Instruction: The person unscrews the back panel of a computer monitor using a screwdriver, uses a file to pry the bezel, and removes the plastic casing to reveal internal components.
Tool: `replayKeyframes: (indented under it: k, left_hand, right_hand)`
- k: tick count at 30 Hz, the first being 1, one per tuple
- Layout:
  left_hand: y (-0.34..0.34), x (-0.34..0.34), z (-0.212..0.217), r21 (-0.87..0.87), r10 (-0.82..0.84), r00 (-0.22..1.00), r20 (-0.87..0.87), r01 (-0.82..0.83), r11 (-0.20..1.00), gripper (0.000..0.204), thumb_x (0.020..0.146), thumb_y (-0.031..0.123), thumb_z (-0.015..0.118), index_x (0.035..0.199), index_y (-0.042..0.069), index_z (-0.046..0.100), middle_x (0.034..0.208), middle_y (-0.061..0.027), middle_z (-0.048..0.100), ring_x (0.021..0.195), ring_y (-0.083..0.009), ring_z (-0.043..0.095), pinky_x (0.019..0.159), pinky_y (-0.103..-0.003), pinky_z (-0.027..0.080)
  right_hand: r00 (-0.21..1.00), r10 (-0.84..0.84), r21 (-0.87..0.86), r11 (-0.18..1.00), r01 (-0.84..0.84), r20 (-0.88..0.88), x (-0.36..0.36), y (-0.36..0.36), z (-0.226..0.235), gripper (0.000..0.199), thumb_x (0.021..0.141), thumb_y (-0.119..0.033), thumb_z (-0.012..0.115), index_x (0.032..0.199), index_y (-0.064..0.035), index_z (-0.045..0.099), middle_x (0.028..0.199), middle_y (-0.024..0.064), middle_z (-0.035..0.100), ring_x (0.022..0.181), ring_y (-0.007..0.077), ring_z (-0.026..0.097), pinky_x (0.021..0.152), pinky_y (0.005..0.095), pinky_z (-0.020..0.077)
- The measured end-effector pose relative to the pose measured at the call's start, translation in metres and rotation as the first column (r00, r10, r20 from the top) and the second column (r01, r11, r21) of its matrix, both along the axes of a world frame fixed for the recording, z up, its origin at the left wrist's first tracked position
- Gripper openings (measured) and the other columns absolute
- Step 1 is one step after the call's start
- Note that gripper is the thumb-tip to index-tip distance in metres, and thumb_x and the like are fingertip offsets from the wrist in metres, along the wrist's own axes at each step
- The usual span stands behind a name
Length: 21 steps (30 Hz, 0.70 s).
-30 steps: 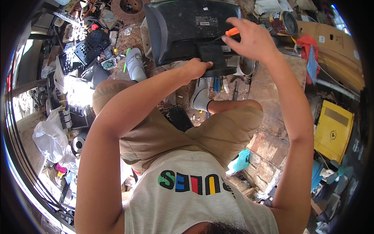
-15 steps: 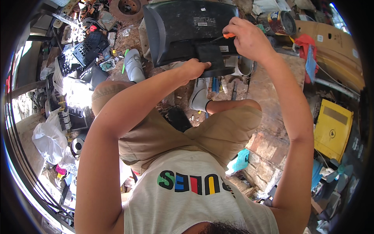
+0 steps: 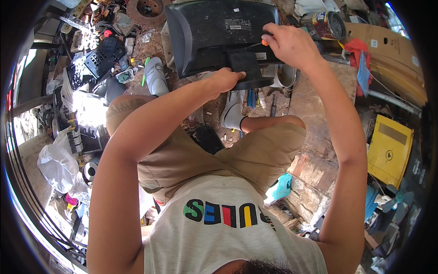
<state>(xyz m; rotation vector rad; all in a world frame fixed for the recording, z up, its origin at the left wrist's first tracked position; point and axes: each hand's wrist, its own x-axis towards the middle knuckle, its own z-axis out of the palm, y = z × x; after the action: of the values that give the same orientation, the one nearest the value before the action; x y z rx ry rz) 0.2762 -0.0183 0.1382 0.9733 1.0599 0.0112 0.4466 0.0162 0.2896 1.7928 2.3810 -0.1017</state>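
A black monitor (image 3: 205, 34) is in front of me with its back toward me, its stand (image 3: 245, 64) pointing my way. My left hand (image 3: 226, 79) grips the stand near its foot, thumb laid on top. In my right hand (image 3: 292, 44) is a screwdriver with an orange handle (image 3: 264, 43). Its thin shaft reaches left to the monitor's back, just above the stand's neck. The tip is too small to make out, so I cannot tell whether it sits in a screw.
Wooden boards (image 3: 319, 98) lie to my right, with a yellow panel (image 3: 390, 148) beyond. A paint can (image 3: 335, 26) stands right of the monitor. Several hand tools (image 3: 255, 98) lie near my foot. Black electronic scraps (image 3: 102, 57) and a plastic bag (image 3: 57, 164) are on the left.
The fingers of my right hand have shifted on the screwdriver's handle, covering more of it. The monitor has moved very slightly left. My left hand keeps its grip.
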Motion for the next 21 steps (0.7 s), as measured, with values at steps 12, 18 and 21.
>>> replayKeyframes:
  k: [12, 18, 21]
  left_hand:
    - [0.006, -0.006, 0.025, -0.014, -0.030, 0.999, -0.015, 0.030, 0.999, 0.056, 0.093, 0.041, 0.060, 0.126, -0.004, 0.057, 0.125, -0.0173, 0.060, 0.117, -0.0244, 0.053, 0.101, -0.037, 0.036]
    - [0.020, -0.008, 0.017, -0.249, 0.085, 0.962, 0.261, -0.018, 0.968, 0.051, 0.092, 0.040, 0.061, 0.122, -0.001, 0.062, 0.117, -0.0153, 0.065, 0.112, -0.0218, 0.057, 0.100, -0.039, 0.037]
    - [0.007, -0.009, 0.006, 0.084, -0.076, 0.997, 0.006, 0.075, 0.994, 0.052, 0.091, 0.041, 0.062, 0.122, -0.001, 0.062, 0.118, -0.0153, 0.064, 0.110, -0.0224, 0.058, 0.096, -0.037, 0.041]
  right_hand:
    - [0.984, -0.138, 0.162, 0.974, 0.156, -0.116, 0.035, -0.027, 0.005, 0.025, 0.092, -0.029, 0.061, 0.106, -0.0099, 0.069, 0.086, 0.0128, 0.067, 0.088, 0.0230, 0.066, 0.077, 0.0364, 0.0517]
    - [-0.099, -0.525, -0.464, 0.629, 0.623, -0.845, 0.086, -0.127, -0.055, 0.031, 0.097, -0.028, 0.059, 0.118, -0.0056, 0.060, 0.094, 0.0046, 0.063, 0.079, 0.0125, 0.061, 0.072, 0.0260, 0.0490]
    - [-0.253, -0.515, -0.551, 0.584, 0.595, -0.819, 0.071, -0.156, -0.082, 0.028, 0.096, -0.024, 0.060, 0.115, -0.0051, 0.056, 0.093, 0.0007, 0.059, 0.077, 0.0091, 0.057, 0.070, 0.0229, 0.0471]
